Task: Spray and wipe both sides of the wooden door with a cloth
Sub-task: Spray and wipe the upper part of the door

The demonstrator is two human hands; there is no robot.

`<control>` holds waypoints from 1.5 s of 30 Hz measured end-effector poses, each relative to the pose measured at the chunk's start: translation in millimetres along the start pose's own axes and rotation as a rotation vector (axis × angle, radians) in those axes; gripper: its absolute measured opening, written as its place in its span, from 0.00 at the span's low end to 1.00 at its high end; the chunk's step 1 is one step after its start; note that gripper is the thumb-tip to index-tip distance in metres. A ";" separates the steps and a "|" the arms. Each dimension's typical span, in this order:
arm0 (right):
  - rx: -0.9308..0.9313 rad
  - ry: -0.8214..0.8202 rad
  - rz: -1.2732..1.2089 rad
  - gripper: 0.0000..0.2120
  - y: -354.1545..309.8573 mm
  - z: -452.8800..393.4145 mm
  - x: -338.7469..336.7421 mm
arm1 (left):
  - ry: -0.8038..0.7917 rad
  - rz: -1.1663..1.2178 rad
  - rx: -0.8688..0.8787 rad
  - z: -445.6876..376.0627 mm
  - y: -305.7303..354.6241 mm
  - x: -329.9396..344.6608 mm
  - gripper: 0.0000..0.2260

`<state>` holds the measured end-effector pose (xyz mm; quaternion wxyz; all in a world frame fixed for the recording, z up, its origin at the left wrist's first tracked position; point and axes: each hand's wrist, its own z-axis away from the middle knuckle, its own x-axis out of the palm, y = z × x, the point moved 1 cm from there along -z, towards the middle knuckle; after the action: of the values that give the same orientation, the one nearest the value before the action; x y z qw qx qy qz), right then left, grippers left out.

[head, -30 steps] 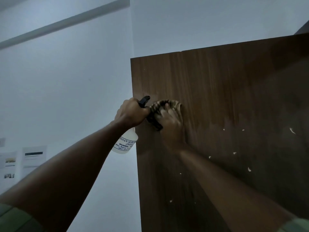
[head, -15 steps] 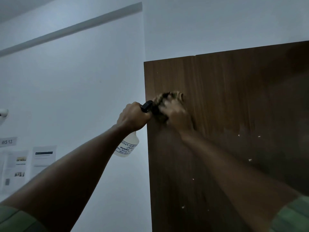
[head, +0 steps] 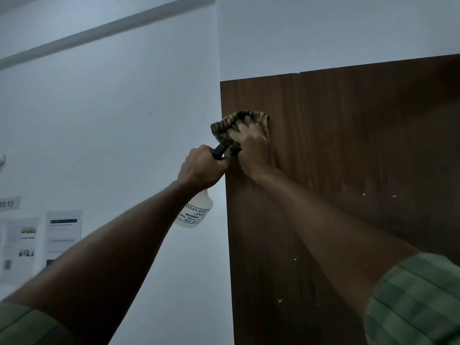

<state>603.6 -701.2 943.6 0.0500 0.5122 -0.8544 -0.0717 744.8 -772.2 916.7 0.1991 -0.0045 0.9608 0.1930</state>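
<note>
Cloth travel: since the earlier frames the right hand (head: 251, 145) has carried the cloth (head: 239, 123) higher up the wooden door (head: 348, 158), closer to its top left corner.
Right grip: fingers spread flat over the bunched cloth, pressing it against the panel.
Left grip: the left hand (head: 201, 168) is curled round the neck of the spray bottle (head: 196, 212), which hangs just beside the door's edge.
Risk: the cloth overhangs the edge by the black trigger; it could snag there, or slide off the door.
Risk: pale specks lower down may be missed if wiping stays high.
Materials: dark grained veneer, flat and smooth; striped, crumpled, soft fabric; translucent white plastic bottle with printed label.
</note>
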 end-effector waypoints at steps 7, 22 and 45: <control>-0.203 0.011 -0.049 0.15 -22.4 96.0 9.5 | 0.093 0.105 -0.019 3.7 -7.9 -8.1 0.16; -0.027 0.067 -0.094 0.21 -35.2 158.1 4.1 | 0.052 0.150 -0.054 26.9 -29.4 13.6 0.17; 0.257 -0.125 -0.190 0.31 -29.1 157.9 -24.2 | -0.135 0.167 0.005 99.7 -83.2 55.6 0.19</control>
<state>615.1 -682.1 782.8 -0.0761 0.5875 -0.8056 0.0018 738.7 -808.2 780.3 0.2467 0.0893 0.9426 0.2064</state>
